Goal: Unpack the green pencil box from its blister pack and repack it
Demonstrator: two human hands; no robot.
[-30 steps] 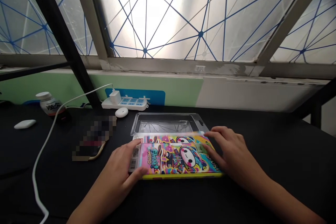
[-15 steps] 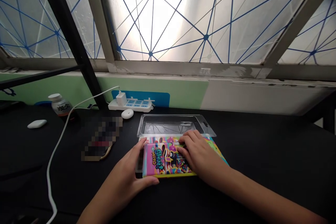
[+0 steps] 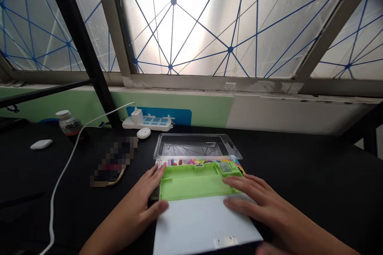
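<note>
A pencil case (image 3: 191, 189) lies open on the black desk, with its green inner tray showing. Its white lid (image 3: 197, 223) is folded down toward me and has a small clear fitting near its front edge. My left hand (image 3: 145, 199) grips the left end of the tray, index finger at the back corner and thumb at the front. My right hand (image 3: 260, 201) has its fingers stretched out and apart over the right end of the tray and the lid. Behind the tray shows a strip of colourful printed packaging (image 3: 182, 162).
A clear plastic blister shell (image 3: 191, 149) lies behind the case. To the left are a pixelated object (image 3: 115, 163), a round white item (image 3: 143, 133), a power strip (image 3: 155, 122), a bottle (image 3: 68, 123) and a white cable (image 3: 64, 171). A blurred skin-toned shape is at the bottom right.
The pencil case has been opened: its printed pink lid has swung toward me, exposing the green tray. My right hand has moved right and its fingers have spread.
</note>
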